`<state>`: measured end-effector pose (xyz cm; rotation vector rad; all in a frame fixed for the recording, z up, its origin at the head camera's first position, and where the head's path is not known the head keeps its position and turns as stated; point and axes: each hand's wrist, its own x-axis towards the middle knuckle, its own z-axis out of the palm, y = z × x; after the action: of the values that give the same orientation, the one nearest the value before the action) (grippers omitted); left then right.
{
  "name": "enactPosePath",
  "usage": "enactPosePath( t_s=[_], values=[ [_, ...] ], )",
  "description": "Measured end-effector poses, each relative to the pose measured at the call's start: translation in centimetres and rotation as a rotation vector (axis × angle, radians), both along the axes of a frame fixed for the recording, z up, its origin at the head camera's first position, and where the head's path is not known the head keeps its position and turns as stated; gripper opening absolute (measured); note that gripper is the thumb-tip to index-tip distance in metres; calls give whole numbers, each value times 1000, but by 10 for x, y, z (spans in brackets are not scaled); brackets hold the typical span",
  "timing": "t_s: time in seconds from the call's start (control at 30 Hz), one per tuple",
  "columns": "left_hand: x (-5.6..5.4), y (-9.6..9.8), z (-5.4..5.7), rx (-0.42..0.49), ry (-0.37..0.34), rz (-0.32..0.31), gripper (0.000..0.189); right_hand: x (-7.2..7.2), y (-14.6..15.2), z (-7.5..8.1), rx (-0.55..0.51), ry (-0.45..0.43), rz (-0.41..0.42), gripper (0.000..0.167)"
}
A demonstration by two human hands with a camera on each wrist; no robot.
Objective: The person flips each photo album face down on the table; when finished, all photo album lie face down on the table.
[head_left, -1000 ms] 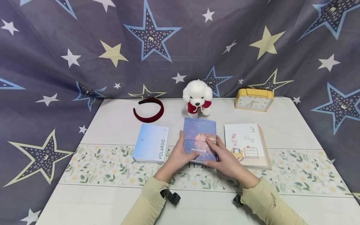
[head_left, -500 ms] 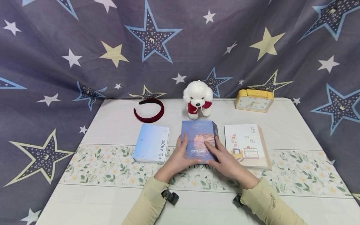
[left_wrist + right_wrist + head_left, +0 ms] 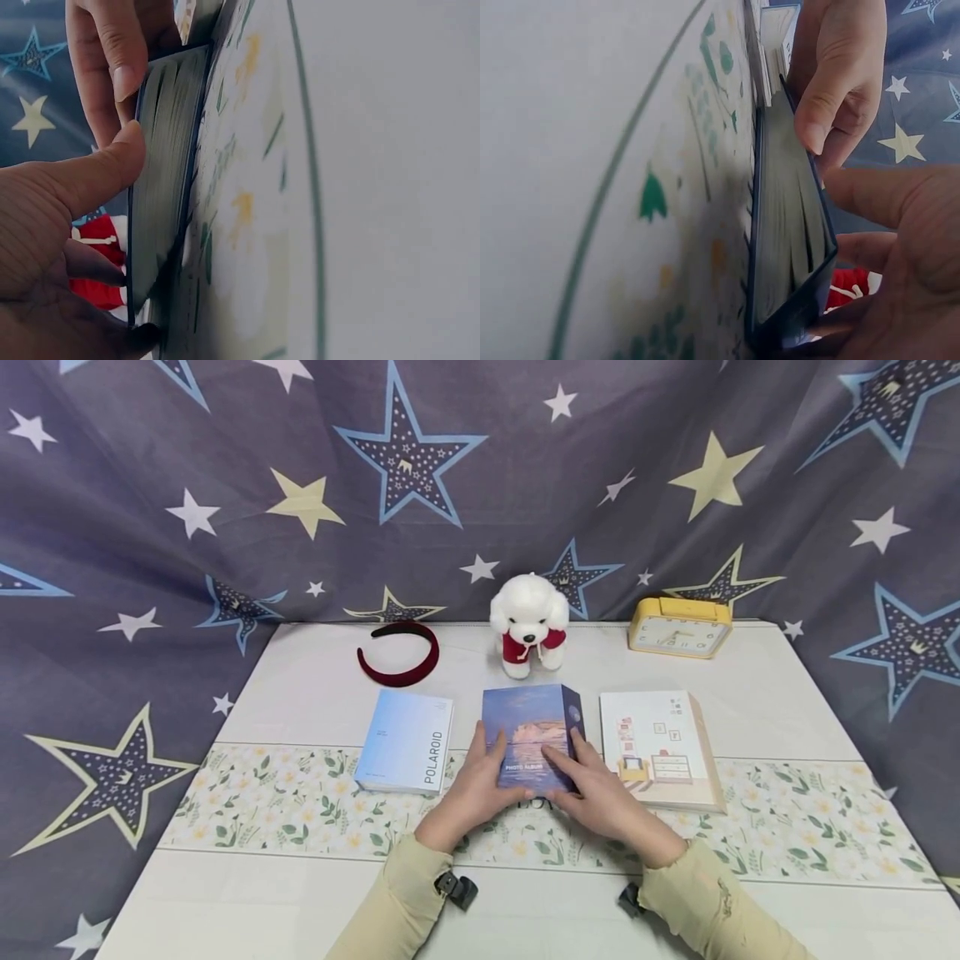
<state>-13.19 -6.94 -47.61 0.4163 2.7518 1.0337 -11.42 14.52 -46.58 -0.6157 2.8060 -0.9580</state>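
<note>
A blue photo album (image 3: pixel 528 735) with a seascape cover lies at mid-table, its dark spine (image 3: pixel 573 714) facing right. My left hand (image 3: pixel 480 785) grips its left side, thumb on the near cover edge. Opposite it, my right hand (image 3: pixel 592 781) holds the spine side, with one finger over the cover and the thumb near the left thumb. Both wrist views show the album's page edges (image 3: pixel 169 142) facing the person, close above the cloth. Whether its underside fully touches the cloth, I cannot tell.
To the left is a blue POLAROID album (image 3: pixel 405 739); to the right, a white illustrated album (image 3: pixel 656 747). Behind stand a dark red headband (image 3: pixel 405 677), a white plush dog (image 3: pixel 528 606) in a red top and a yellow clock (image 3: pixel 678 631). A starry curtain (image 3: pixel 247 435) backs the table.
The photo album has shifted slightly left and toward the person, and turned so more of its spine shows. Both hands have moved with it; the left fingers now sit along its left edge.
</note>
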Motion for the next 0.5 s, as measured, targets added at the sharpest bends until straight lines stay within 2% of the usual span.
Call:
enactPosePath(
  t_s=[0.2, 0.4, 0.5],
  values=[
    [3, -1, 4, -42, 36, -15, 97, 2, -5, 6, -5, -13, 0, 57],
    [3, -11, 8, -17, 57, -5, 80, 1, -18, 11, -7, 81, 17, 51],
    [4, -22, 12, -15, 61, 21, 77, 0, -29, 9, -7, 110, 55, 50]
  ],
)
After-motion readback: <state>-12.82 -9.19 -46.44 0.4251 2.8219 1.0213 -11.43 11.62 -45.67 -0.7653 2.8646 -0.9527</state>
